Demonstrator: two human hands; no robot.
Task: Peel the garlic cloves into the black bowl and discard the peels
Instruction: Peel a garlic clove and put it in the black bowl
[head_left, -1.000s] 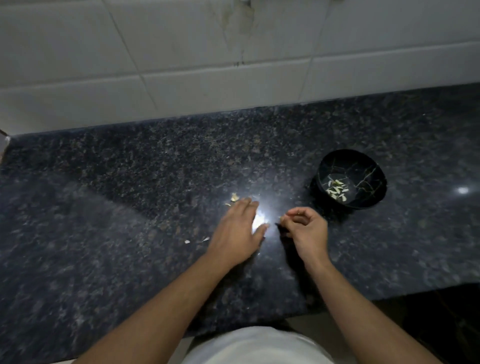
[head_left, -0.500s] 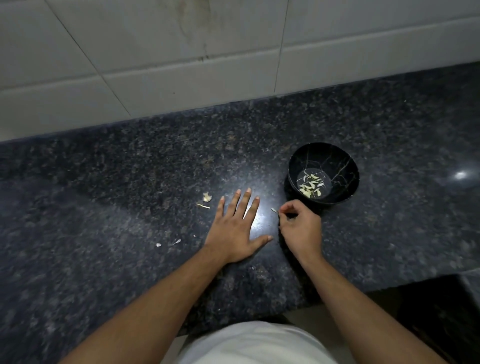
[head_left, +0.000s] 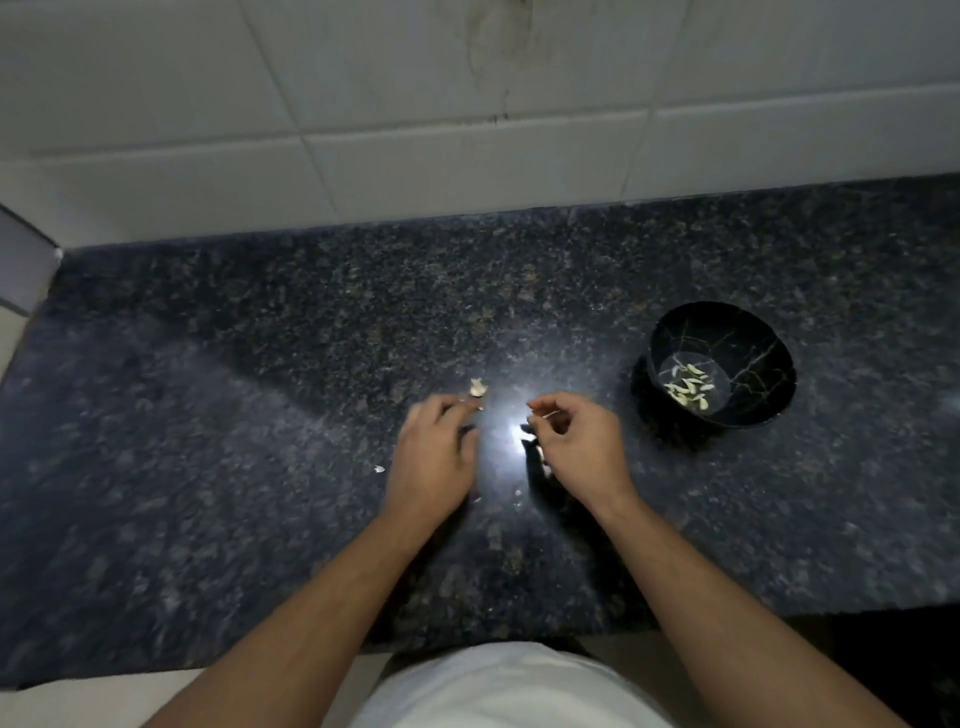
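Head: black bowl (head_left: 769, 379) upright, mouth up

Pretty dim kitchen spot: the surface (head_left: 260, 415) is dark speckled granite, polished enough that a bright glare (head_left: 501, 415) from an overhead light bounces off its middle. Behind its far edge runs a wall of big white tiles (head_left: 415, 93) with grey grout and a brownish stain (head_left: 493, 41) up top.
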